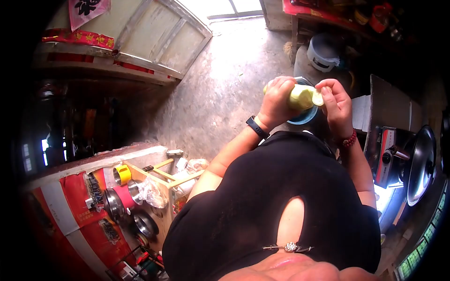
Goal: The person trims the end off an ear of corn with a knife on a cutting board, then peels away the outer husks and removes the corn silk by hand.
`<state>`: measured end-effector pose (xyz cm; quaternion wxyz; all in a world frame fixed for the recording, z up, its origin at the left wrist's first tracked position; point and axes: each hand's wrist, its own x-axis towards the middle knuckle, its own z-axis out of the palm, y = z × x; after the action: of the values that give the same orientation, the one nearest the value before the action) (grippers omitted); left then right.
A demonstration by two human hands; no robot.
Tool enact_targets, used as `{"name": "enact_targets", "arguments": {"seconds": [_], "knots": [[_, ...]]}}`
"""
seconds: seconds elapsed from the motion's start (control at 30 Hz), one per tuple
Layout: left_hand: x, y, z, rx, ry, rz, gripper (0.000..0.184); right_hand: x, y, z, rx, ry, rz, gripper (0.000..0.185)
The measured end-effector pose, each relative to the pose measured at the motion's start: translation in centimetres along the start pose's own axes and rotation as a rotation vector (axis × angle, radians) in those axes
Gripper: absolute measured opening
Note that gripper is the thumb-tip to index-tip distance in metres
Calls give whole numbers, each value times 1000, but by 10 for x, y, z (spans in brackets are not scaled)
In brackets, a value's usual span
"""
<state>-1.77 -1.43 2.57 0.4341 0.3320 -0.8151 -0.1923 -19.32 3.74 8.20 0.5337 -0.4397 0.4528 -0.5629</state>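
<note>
My left hand (pixel 277 100), with a black band on its wrist, is closed around a pale green vegetable (pixel 301 97) that looks like a gourd. My right hand (pixel 336 100), wearing a red bead bracelet, pinches a small pale green piece (pixel 318 97) with a rounded end against the vegetable's right end. Whether this piece is still joined to the vegetable I cannot tell. Both hands are above a blue-green bucket (pixel 303 118), whose inside is mostly hidden by them.
A white pot (pixel 321 56) stands ahead on the right. Close on my right are a cardboard box (pixel 391 100) and a large metal lid (pixel 422 164). On the left, a table (pixel 65 206) bears metal bowls (pixel 145 224) and a yellow mug (pixel 122 174). Concrete floor (pixel 201 98) stretches toward a bright doorway.
</note>
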Motion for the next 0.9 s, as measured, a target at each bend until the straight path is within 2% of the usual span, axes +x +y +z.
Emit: {"name": "enact_targets", "arguments": {"seconds": [0.07,0.23,0.27,0.3,0.33,0.37,0.4,0.47,0.5,0.57,0.63,0.67,0.7,0.77,0.8,0.9], "knots": [[7,6,-3,105,41,91,49,-2,-1,-8,61,-60,114,17],[1,0,-14,324,-28,211,35,-10,1,-11,283,-163,384,22],[-1,-6,-13,402,-39,226,34,-11,-1,-5,236,-151,317,22],[-3,-16,-12,479,-50,242,32,-20,-8,-8,321,-229,346,23],[-30,-81,-6,702,-112,105,30,-31,-30,-16,514,-305,384,27],[-41,-100,-34,681,-79,-87,31,-42,-56,-17,264,-213,204,35],[-56,-113,-59,678,-83,-290,35,-40,-60,-29,306,-116,143,35],[-75,-121,-98,645,166,-319,48,-33,-71,-55,368,71,8,38],[-78,-123,-108,637,160,-355,51,-11,-49,-79,375,-61,-60,37],[-74,-116,-108,506,237,-192,52,15,-2,-89,188,172,143,39],[-65,-101,-100,398,223,-26,54,27,56,-84,-73,111,353,49],[-66,-97,-92,369,221,3,59,28,75,-73,-286,127,477,55],[-58,-78,-91,364,190,1,54,27,89,-64,-507,142,601,62],[-48,-54,-83,391,198,76,46,30,105,-55,-941,40,580,73],[-49,-49,-78,373,202,87,41,28,103,-50,-879,2,587,71],[-51,-36,-68,332,176,190,32,37,116,-44,-389,-170,697,62]]}}
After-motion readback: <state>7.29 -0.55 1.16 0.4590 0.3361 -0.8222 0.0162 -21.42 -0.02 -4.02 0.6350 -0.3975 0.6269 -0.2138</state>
